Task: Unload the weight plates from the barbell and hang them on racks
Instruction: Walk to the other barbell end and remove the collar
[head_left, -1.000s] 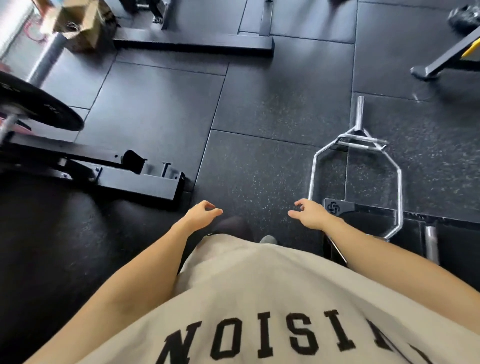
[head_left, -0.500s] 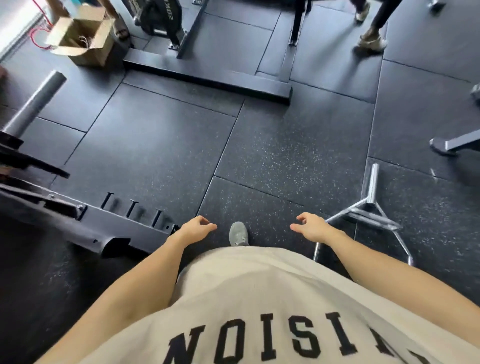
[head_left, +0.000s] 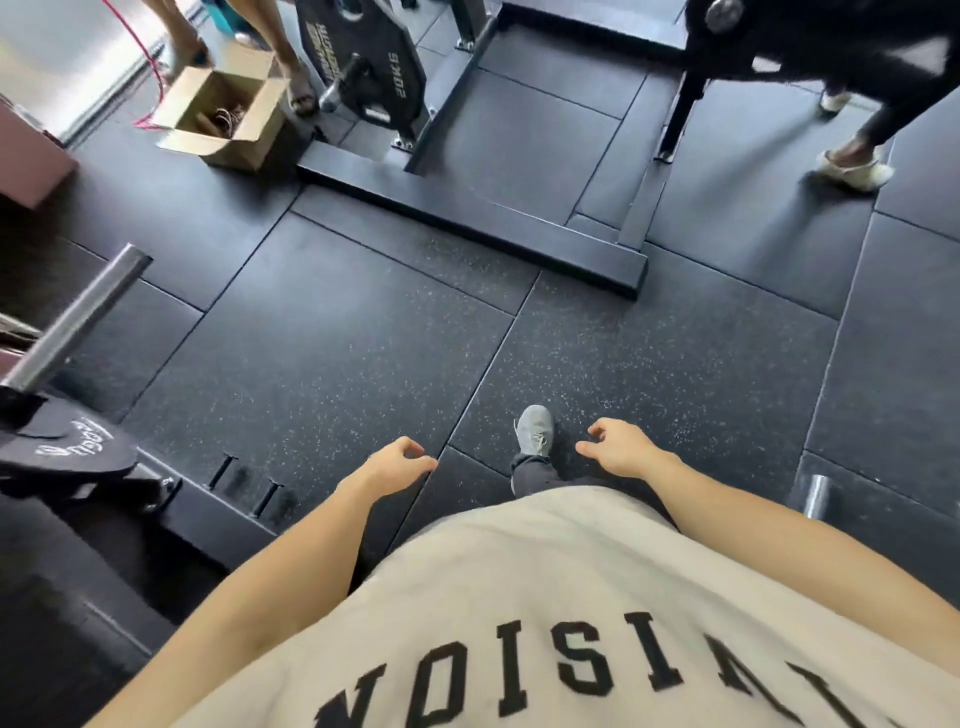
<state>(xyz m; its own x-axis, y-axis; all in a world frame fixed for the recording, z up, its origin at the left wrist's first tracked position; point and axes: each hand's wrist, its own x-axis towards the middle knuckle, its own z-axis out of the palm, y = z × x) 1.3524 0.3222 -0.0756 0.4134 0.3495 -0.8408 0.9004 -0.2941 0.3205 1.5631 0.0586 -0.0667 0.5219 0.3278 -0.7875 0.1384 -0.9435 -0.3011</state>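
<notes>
Left hand (head_left: 397, 462): hanging in front of the cream shirt (head_left: 571, 613), fingers loosely curled, holding nothing. Right hand (head_left: 618, 449): likewise relaxed and carrying nothing, hovering just right of a grey sneaker (head_left: 535, 430) that is standing on the rubber floor (head_left: 363, 338).

Weight plate (head_left: 376, 57), black, marked 20KG: sitting on a peg of the black rack (head_left: 467, 218) at top centre, well apart from both hands. Barbell sleeve (head_left: 78, 322), bare steel: jutting up at the left edge, a dark plate (head_left: 67, 441) lying below it.

Cardboard box (head_left: 223, 117): lying open on the floor left of the rack. Other people's legs are showing at top left and top right.
</notes>
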